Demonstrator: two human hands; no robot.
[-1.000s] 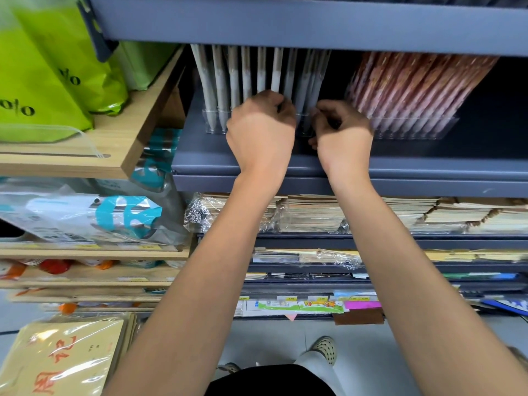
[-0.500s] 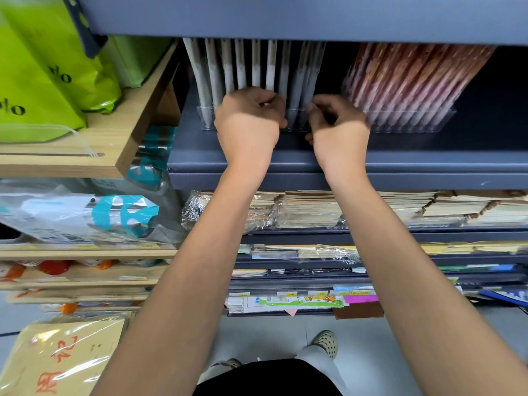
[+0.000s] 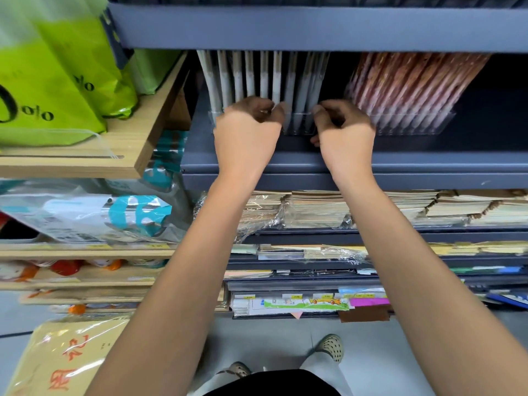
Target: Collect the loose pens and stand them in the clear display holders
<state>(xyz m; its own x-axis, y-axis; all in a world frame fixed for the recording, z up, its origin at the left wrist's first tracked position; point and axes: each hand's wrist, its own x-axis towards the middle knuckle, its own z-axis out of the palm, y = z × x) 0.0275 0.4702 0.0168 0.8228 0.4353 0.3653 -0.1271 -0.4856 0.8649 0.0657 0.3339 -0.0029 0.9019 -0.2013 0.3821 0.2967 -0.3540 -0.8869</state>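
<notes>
A row of grey-white pens (image 3: 251,75) stands upright in a clear holder (image 3: 297,127) on the dark blue shelf (image 3: 428,164). My left hand (image 3: 245,132) is curled at the holder's front, its fingertips pinched on one grey pen near the middle of the row. My right hand (image 3: 345,132) is curled at the right end of the same holder, fingers over its rim and thumb below its front wall. To the right, a second clear holder (image 3: 414,124) is packed with leaning pink-brown pens (image 3: 405,81). My hands hide the lower parts of several grey pens.
An upper blue shelf (image 3: 314,30) overhangs the pens closely. Green bags (image 3: 57,81) sit on a wooden shelf (image 3: 137,144) at the left. Stacks of wrapped notebooks (image 3: 314,207) fill the shelves below. Grey floor and my shoes show at the bottom.
My two hands have drawn a little apart along the holder, the left one shifting leftward on the grey pens. Both stay curled at the holder's front.
</notes>
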